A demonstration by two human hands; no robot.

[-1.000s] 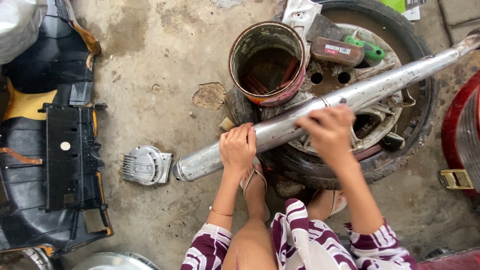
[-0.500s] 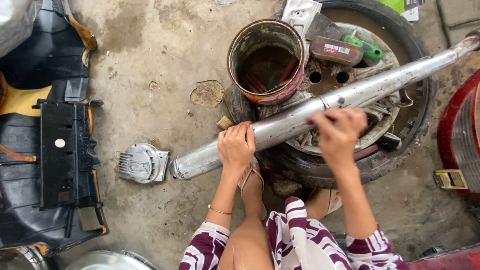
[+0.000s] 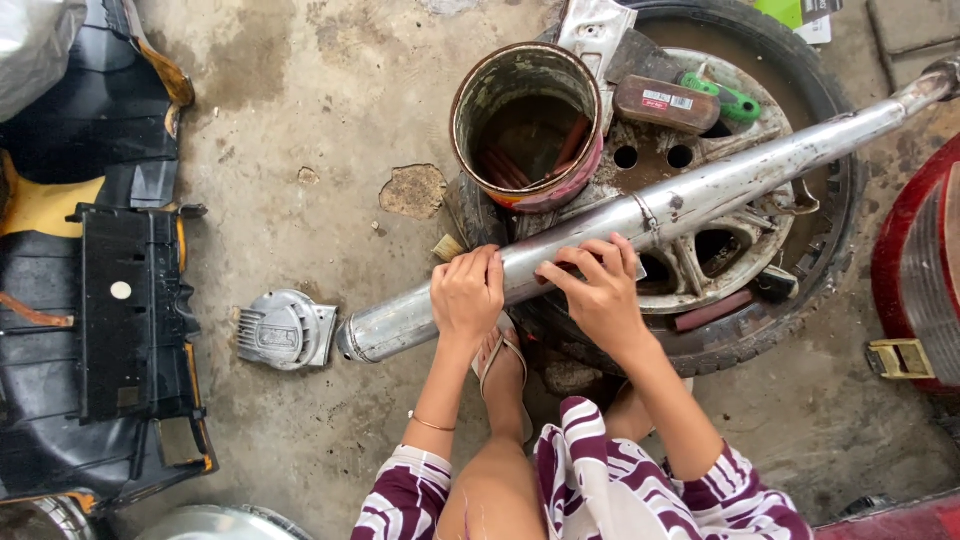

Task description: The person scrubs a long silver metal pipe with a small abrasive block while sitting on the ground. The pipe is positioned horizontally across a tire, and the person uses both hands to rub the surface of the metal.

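Head view: both hands, left hand (image 3: 467, 295) and right hand (image 3: 597, 292), curled over the metal exhaust pipe (image 3: 640, 215) lying across the wheel (image 3: 800, 290), apparently rubbing it clean; next stroke wants firm pressure, pipe steadied.

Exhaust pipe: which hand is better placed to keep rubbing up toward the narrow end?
Right, probably. The right hand lies over the pipe mid-length above the wheel, nearer the narrow end. The left hand grips nearer the wide end, seemingly steadying it.
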